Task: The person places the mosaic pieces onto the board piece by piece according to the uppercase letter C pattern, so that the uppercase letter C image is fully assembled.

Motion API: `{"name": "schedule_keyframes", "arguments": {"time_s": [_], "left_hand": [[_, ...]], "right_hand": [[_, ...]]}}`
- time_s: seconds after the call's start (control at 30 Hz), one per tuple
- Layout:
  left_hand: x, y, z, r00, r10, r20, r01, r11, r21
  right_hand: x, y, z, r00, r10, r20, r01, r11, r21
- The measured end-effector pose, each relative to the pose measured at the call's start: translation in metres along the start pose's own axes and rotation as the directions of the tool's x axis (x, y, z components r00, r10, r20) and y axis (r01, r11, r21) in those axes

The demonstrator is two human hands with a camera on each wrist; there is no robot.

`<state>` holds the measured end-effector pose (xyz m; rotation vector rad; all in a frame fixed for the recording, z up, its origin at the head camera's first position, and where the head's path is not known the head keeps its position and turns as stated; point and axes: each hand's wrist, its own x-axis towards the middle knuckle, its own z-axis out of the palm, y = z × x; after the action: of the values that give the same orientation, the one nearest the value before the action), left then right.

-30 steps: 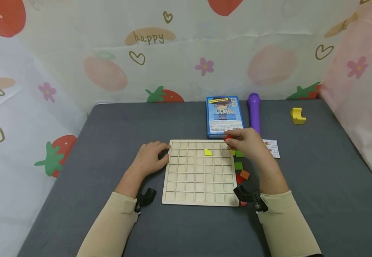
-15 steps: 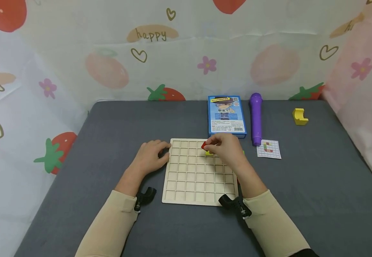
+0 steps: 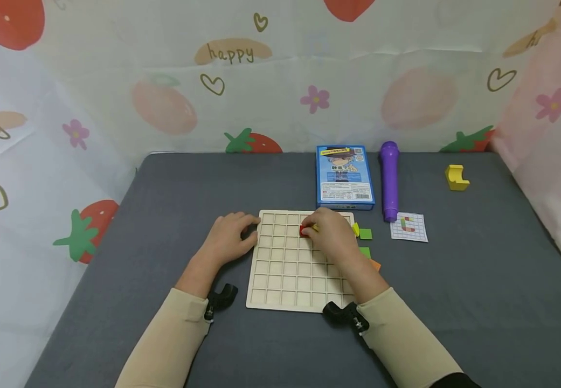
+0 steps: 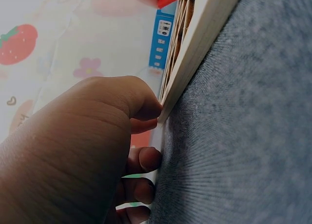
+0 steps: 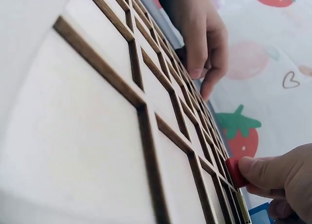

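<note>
My right hand (image 3: 332,236) is over the upper part of a pale wooden grid board (image 3: 282,269). Thumb and fingers pinch a small red block (image 5: 236,173), which is at the board's surface in the right wrist view. A bit of yellow (image 3: 315,227) shows beside those fingers, mostly hidden. At the board's upper left edge lies my left hand (image 3: 228,237). Its thumb (image 4: 148,104) touches the wooden rim in the left wrist view, and the other fingers are loosely bent on the grey cloth.
Right of the board lie green blocks (image 3: 365,234), a yellow piece (image 3: 355,229) and an orange block (image 3: 375,264), partly hidden by my arm. Behind are a blue box (image 3: 345,178), a purple microphone-shaped stick (image 3: 389,180), a pattern card (image 3: 409,228) and a yellow curved block (image 3: 456,178).
My right hand has carried the red block leftward from the board's upper right corner, then slightly down to the board beside the yellow piece. The left hand has stayed at the edge.
</note>
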<state>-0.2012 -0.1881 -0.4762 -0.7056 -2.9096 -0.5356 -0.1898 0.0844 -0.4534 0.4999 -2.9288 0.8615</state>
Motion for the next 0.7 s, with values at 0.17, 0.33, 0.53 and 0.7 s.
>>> {"name": "schedule_keyframes", "arguments": {"time_s": [0.17, 0.33, 0.53, 0.7], "left_hand": [[0.0, 0.001, 0.0, 1.0, -0.016, 0.006, 0.016, 1.0, -0.001], [0.002, 0.001, 0.0, 1.0, -0.017, 0.012, 0.017, 1.0, -0.002], [0.001, 0.001, 0.0, 1.0, -0.012, 0.012, 0.012, 1.0, -0.004], [0.001, 0.001, 0.001, 1.0, -0.015, 0.014, 0.015, 1.0, 0.003]], "right_hand": [[-0.004, -0.001, 0.004, 1.0, -0.002, -0.012, 0.001, 0.996, -0.087], [-0.005, 0.0, 0.003, 1.0, -0.021, -0.007, 0.02, 0.992, -0.127], [-0.009, 0.003, -0.021, 0.998, 0.019, 0.065, -0.014, 0.997, -0.072], [-0.014, 0.016, -0.051, 0.994, 0.075, 0.079, -0.073, 0.997, -0.019]]}}
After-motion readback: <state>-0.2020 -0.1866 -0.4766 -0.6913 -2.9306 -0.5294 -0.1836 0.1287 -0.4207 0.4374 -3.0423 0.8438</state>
